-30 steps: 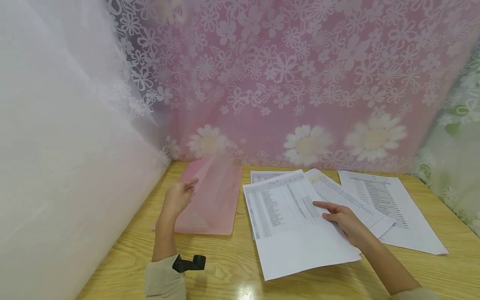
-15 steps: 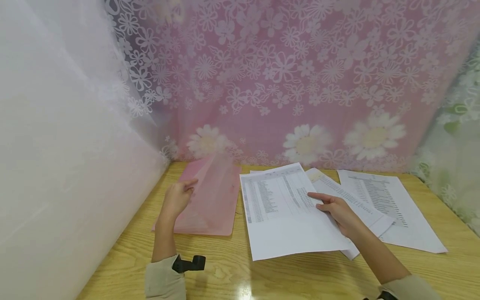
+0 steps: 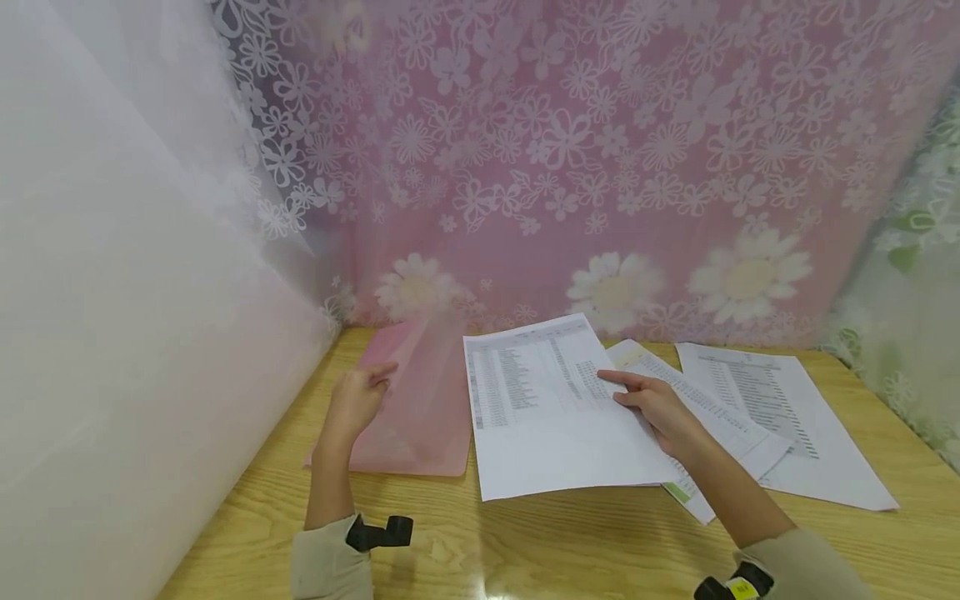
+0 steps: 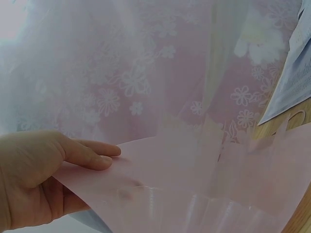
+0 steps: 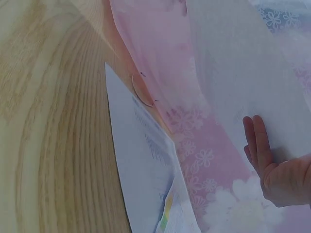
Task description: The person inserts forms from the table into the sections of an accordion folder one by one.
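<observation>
My left hand (image 3: pixel 352 406) pinches the near-left edge of a translucent pink plastic folder (image 3: pixel 442 425), lifting its cover. In the left wrist view, the fingers (image 4: pixel 92 154) lie over the cover (image 4: pixel 165 165) and the thumb side shows below it. My right hand (image 3: pixel 660 408) holds a white printed sheet (image 3: pixel 562 454) by its right side, raised above the table and tilted. From the right wrist view, several straight fingers (image 5: pixel 262 141) lie flat along the back of that sheet (image 5: pixel 238 68). Its left edge overlaps the folder in the head view.
Under the held sheet and to its right lie other printed sheets (image 3: pixel 697 400), partly overlapping. Another printed sheet (image 3: pixel 832 450) lies at the far right. The wooden table (image 3: pixel 585 558) backs onto a pink floral curtain (image 3: pixel 525 250); a white sheet of fabric (image 3: pixel 150 292) hangs at left.
My right hand has carried the printed sheet left and away from me, toward the folder, uncovering more of the sheets beneath. My left hand stays in place on the folder cover.
</observation>
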Demonstrator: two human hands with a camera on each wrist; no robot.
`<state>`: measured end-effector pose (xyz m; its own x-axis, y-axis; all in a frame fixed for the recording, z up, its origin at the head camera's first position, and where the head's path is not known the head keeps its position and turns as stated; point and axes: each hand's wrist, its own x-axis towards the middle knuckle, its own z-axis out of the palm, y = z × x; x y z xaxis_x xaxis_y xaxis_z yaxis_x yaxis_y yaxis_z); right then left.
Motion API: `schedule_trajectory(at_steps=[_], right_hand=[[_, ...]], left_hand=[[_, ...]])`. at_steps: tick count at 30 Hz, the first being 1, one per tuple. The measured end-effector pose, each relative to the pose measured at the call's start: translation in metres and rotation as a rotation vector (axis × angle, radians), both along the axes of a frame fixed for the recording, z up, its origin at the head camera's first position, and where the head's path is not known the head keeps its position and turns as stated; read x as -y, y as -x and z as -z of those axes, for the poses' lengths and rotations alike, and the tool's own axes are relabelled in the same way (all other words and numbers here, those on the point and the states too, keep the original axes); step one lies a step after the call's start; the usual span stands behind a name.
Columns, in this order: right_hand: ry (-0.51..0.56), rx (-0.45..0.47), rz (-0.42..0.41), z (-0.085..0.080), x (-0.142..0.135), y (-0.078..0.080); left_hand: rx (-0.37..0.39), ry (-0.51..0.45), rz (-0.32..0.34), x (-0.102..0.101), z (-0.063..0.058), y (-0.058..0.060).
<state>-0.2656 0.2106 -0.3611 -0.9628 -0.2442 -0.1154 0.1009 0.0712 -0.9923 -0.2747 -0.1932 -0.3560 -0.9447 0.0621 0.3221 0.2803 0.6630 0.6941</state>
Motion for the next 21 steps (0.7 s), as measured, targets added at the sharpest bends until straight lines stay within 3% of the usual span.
schedule_trajectory(at_steps=[21], right_hand=[[-0.022, 0.028, 0.015, -0.015, 0.031, 0.021]], left_hand=[[0.043, 0.014, -0.014, 0.000, -0.002, -0.001]])
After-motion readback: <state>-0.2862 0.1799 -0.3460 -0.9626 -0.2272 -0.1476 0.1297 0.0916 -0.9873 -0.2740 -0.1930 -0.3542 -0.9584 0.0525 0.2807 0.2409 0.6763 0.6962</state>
